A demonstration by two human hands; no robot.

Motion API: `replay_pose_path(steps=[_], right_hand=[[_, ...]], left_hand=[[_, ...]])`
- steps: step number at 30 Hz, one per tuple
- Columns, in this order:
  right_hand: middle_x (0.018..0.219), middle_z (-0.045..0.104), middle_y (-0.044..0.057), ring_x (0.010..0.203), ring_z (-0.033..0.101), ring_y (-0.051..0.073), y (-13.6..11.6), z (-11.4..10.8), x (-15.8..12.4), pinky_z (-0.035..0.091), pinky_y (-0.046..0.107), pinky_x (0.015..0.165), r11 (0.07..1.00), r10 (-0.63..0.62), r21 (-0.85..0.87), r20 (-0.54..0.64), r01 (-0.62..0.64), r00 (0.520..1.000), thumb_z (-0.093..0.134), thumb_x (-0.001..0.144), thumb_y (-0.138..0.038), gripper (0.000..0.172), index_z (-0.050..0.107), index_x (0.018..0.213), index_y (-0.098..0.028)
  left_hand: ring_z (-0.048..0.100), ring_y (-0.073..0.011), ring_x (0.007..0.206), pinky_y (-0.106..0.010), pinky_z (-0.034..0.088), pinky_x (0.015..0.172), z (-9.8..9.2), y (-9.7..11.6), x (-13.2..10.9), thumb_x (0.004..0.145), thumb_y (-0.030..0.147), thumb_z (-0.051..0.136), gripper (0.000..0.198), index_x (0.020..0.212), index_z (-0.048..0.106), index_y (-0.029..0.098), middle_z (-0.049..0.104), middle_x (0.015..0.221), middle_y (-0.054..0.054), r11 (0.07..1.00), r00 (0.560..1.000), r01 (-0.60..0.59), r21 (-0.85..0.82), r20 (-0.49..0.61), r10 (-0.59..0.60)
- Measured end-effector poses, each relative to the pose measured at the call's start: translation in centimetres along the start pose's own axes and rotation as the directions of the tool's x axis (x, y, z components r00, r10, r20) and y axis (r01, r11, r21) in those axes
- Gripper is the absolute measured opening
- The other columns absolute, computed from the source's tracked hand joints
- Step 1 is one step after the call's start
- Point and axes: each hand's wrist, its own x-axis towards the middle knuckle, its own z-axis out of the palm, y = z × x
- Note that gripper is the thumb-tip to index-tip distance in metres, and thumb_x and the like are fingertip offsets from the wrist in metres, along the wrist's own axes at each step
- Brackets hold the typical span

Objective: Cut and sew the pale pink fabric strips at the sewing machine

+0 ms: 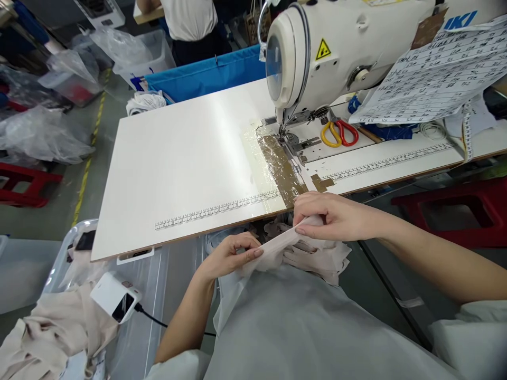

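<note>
Fabric strip (277,246), pale and narrow, is stretched between both hands just below the front edge of the bench (178,158), over the person's lap. The left hand (229,256) pinches its lower end between thumb and fingers. The right hand (332,214) is closed on its upper end, fingers curled over the cloth. More pale fabric (325,261) lies bunched under the strip.

On the bench a white sewing machine (336,47) stands at the right, with yellow and red scissors (340,133) beside its needle and a printed paper sheet (439,74) draped over its arm. A clear bin (146,295) at the lower left holds cloth and a small white device (114,295).
</note>
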Motion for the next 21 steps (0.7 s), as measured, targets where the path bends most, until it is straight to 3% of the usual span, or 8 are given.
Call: replay_pose_path(steps=[4, 8, 14, 18, 21], right_hand=[[0.079, 0.061, 0.005, 0.081, 0.053, 0.02, -0.4, 0.0, -0.7, 0.037, 0.034, 0.08, 0.998, -0.06, -0.033, -0.006, 0.059, 0.998, 0.052, 0.099, -0.041, 0.032, 0.067, 0.082, -0.018], [0.074, 0.057, 0.004, 0.077, 0.05, 0.019, -1.4, 0.4, -1.7, 0.037, 0.034, 0.078, 0.983, -0.141, -0.134, -0.08, 0.129, 0.987, 0.049, 0.102, -0.035, 0.03, 0.065, 0.082, -0.019], [0.075, 0.058, 0.004, 0.073, 0.05, 0.019, -3.3, 0.7, -2.8, 0.041, 0.038, 0.085, 0.969, -0.191, -0.185, -0.139, 0.164, 0.972, 0.048, 0.104, -0.032, 0.027, 0.066, 0.086, -0.021], [0.074, 0.058, 0.002, 0.072, 0.053, 0.018, -3.2, 0.8, -3.0, 0.043, 0.037, 0.088, 0.982, -0.189, -0.053, -0.164, 0.183, 0.968, 0.053, 0.103, -0.031, 0.022, 0.064, 0.087, -0.021], [0.078, 0.061, 0.002, 0.075, 0.057, 0.017, -2.8, 1.0, -3.1, 0.046, 0.033, 0.081, 0.983, -0.154, 0.067, -0.189, 0.169, 0.97, 0.057, 0.101, -0.032, 0.019, 0.063, 0.088, -0.021]], left_hand=[[0.064, -0.0207, 0.091, -0.032, 0.05, 0.081, 0.5, -1.1, -1.1, 0.093, 0.039, 0.062, 0.024, 0.088, 0.073, 0.019, 0.072, 0.097, -0.009, 0.997, 0.989, -0.059, 0.049, -0.136, 0.065], [0.065, -0.0175, 0.082, -0.029, 0.051, 0.072, 1.0, -1.4, -2.4, 0.092, 0.032, 0.064, 0.018, 0.08, 0.067, 0.019, 0.071, 0.089, -0.006, 0.96, 0.908, -0.148, 0.236, -0.354, 0.227], [0.062, -0.014, 0.073, -0.025, 0.048, 0.063, 1.0, -1.1, -3.5, 0.088, 0.023, 0.068, 0.018, 0.073, 0.06, 0.019, 0.065, 0.079, -0.003, 0.899, 0.826, -0.26, 0.352, -0.401, 0.397], [0.06, -0.0137, 0.066, -0.025, 0.045, 0.057, 0.6, -0.6, -3.7, 0.085, 0.021, 0.072, 0.022, 0.07, 0.057, 0.019, 0.062, 0.071, -0.001, 0.875, 0.769, -0.334, 0.35, -0.436, 0.467], [0.058, -0.0127, 0.063, -0.024, 0.044, 0.055, 0.2, -0.2, -3.7, 0.085, 0.021, 0.072, 0.023, 0.07, 0.055, 0.02, 0.06, 0.067, 0.0, 0.868, 0.756, -0.373, 0.327, -0.435, 0.489]])
